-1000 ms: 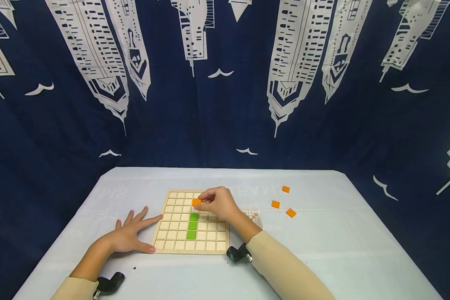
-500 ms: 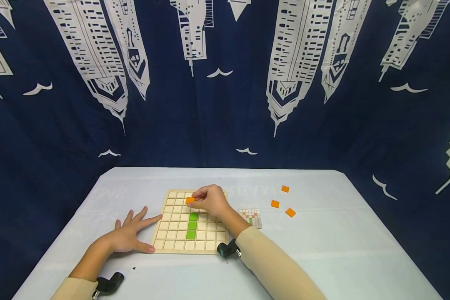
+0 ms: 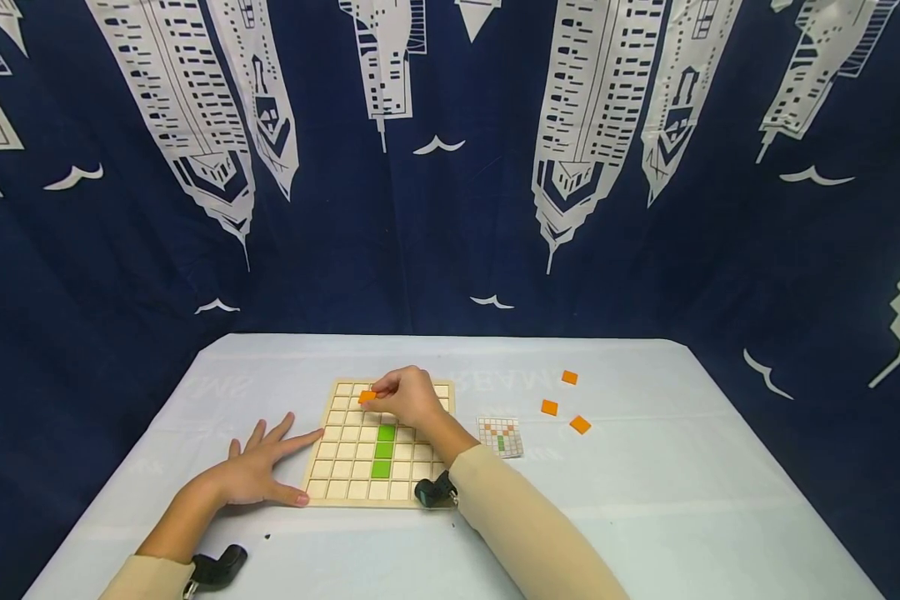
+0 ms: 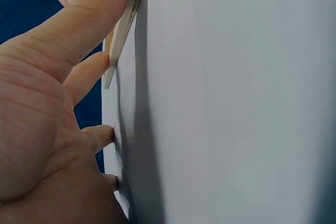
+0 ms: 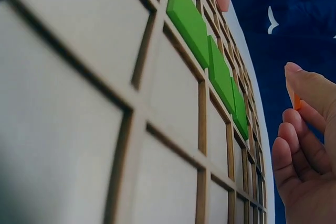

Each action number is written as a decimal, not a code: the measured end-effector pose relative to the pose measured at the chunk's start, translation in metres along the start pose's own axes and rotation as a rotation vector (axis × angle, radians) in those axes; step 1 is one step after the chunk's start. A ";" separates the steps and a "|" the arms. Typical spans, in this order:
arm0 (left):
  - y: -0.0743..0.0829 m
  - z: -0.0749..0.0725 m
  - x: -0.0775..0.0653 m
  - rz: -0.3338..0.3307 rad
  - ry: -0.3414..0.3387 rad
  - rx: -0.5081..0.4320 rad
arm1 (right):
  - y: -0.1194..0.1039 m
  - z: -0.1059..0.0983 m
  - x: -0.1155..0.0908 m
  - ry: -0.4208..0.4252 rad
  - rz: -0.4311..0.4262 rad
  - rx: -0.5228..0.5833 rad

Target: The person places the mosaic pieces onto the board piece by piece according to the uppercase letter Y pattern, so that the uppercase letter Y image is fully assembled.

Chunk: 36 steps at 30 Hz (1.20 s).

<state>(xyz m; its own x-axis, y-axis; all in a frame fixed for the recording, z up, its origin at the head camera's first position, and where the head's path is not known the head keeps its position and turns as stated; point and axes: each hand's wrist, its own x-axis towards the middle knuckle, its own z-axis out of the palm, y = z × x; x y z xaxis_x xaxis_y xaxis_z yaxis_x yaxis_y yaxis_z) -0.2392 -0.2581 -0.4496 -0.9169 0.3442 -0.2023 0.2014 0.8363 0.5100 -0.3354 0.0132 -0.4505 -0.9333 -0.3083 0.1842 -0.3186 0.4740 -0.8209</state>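
Note:
My right hand (image 3: 408,397) pinches an orange square tile (image 3: 367,397) between thumb and fingertips, over the upper left part of a wooden grid board (image 3: 382,503). The right wrist view shows the edge of that orange tile (image 5: 297,101) in the pinch, raised off the grid. Three green square tiles (image 3: 384,451) sit in one column of the board's cells. My left hand (image 3: 258,467) lies with fingers spread at the board's left side. Its thumb and index finger touch the board's edge (image 4: 126,30) in the left wrist view.
Three loose orange tiles (image 3: 550,407) lie on the white table right of the board. Between them and the board is a small printed card (image 3: 500,437) with a coloured grid pattern. A dark blue curtain (image 3: 435,233) hangs behind the table.
My right hand has moved left across the board, carrying the orange tile and uncovering the printed card. The left hand stays in place.

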 end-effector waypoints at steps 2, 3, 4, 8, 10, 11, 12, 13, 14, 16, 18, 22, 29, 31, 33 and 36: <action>0.000 0.000 0.000 -0.004 -0.004 -0.001 | 0.000 0.002 0.002 -0.001 0.000 -0.009; 0.000 0.000 0.000 -0.005 -0.006 -0.002 | 0.000 0.003 0.002 -0.001 0.001 -0.013; 0.000 0.000 0.000 -0.005 -0.007 -0.002 | -0.001 0.004 0.003 -0.003 0.004 -0.014; -0.001 0.001 0.001 -0.004 -0.009 -0.003 | -0.002 0.005 0.005 -0.005 0.022 -0.029; -0.001 0.001 0.001 -0.002 -0.007 -0.003 | -0.003 0.005 0.007 -0.005 0.037 -0.037; -0.001 0.001 0.001 -0.002 -0.007 -0.004 | -0.003 0.005 0.007 -0.004 0.047 -0.040; -0.001 0.001 0.001 -0.002 -0.007 -0.005 | -0.003 0.006 0.008 -0.003 0.055 -0.042; -0.001 0.001 0.001 -0.002 -0.008 -0.004 | -0.002 0.006 0.009 -0.003 0.063 -0.042; -0.002 0.001 0.001 -0.002 -0.007 -0.003 | -0.002 0.007 0.010 -0.004 0.071 -0.045; -0.002 0.000 0.001 -0.001 -0.007 0.001 | -0.001 0.009 0.012 -0.008 0.082 -0.050; -0.002 0.001 0.001 -0.001 -0.009 0.004 | 0.000 0.011 0.014 -0.017 0.087 -0.051; -0.003 0.001 0.001 0.001 -0.008 0.009 | -0.001 0.015 0.018 -0.038 0.105 -0.051; -0.002 0.000 0.000 0.005 -0.008 0.001 | -0.005 0.019 0.022 -0.052 0.136 -0.105; -0.002 0.000 0.000 0.005 -0.009 -0.002 | -0.005 0.019 0.022 -0.062 0.141 -0.118; -0.001 0.000 0.000 0.005 -0.008 -0.001 | -0.006 0.019 0.023 -0.070 0.148 -0.129; -0.001 0.000 0.001 0.006 -0.007 0.002 | -0.006 0.019 0.024 -0.078 0.148 -0.148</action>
<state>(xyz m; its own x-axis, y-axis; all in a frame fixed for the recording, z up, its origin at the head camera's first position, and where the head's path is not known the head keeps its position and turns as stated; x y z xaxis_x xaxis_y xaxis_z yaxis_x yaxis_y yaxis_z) -0.2404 -0.2590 -0.4505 -0.9132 0.3520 -0.2055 0.2072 0.8351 0.5096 -0.3524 -0.0131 -0.4514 -0.9579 -0.2864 0.0206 -0.2052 0.6326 -0.7468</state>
